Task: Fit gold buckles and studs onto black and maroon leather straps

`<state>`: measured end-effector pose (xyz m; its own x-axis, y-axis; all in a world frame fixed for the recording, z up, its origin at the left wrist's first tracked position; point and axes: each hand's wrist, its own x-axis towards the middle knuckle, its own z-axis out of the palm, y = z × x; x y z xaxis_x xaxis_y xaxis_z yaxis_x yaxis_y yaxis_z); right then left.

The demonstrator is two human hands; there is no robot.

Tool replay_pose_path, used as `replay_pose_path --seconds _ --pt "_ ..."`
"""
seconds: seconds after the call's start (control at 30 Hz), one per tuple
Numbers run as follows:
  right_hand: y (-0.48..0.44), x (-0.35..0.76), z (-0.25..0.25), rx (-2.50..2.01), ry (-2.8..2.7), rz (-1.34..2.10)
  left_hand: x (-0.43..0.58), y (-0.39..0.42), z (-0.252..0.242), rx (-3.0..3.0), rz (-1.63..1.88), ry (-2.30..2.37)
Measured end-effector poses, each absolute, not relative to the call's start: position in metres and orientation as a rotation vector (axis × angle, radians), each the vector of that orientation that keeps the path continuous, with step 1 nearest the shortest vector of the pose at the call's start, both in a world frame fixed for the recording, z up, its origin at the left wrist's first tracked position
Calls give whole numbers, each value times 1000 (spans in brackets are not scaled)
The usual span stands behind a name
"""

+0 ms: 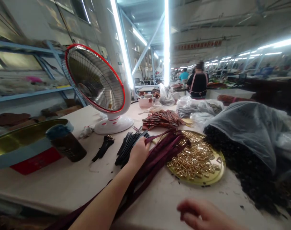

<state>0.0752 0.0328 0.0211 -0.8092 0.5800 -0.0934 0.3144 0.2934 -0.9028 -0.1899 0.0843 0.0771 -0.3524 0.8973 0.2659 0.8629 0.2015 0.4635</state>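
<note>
My left hand (138,152) reaches forward over the table, with its fingers closed on one end of a maroon strap (157,136). Beneath and beside that forearm runs a bundle of long maroon straps (157,159), spilling toward the near edge. A stack of black strips (127,145) lies just left of the hand. My right hand (199,213) is low at the front, somewhat blurred, with thumb and fingers apart and nothing seen between them. Beyond it, a round gold tray (220,159) carries a heap of gold metal buckles (193,159), partly overlapped by the straps.
A red-rimmed fan (95,80) stands at the back left. Near it are a dark bottle (65,143), a gold-lined tin (35,135) and a small black strap bundle (104,147). Folded brown strips (162,119) lie behind. Black pieces (246,172) spill from a plastic bag (246,127). Farther off stands a person (198,83).
</note>
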Motion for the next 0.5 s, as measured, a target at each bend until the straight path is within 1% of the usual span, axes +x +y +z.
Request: replay_pose_path --seconds 0.07,0.1,0.17,0.23,0.3,0.4,0.43,0.47,0.5 --pt "51 54 34 -851 -1796 1961 -167 54 82 1821 906 2251" --pt "60 43 40 -831 -1524 2124 -152 34 79 1857 918 2165" --pt "78 24 50 -780 -1162 2239 -124 -7 61 1853 975 1943" --pt "90 14 58 -782 -1029 2191 -106 -42 38 1722 972 1867" --pt "90 11 62 -792 -1040 2127 -100 -63 23 1535 954 1814" --pt "61 18 69 -769 -1205 2125 -99 -65 32 1159 1132 1533" --pt "45 22 71 -760 -1370 2083 -97 -60 40 1003 1232 1395" --pt "27 27 74 -750 -1617 1966 -95 -56 50 843 1338 1254" --pt "10 33 77 -737 -1924 1751 -91 -53 59 693 1442 1133"
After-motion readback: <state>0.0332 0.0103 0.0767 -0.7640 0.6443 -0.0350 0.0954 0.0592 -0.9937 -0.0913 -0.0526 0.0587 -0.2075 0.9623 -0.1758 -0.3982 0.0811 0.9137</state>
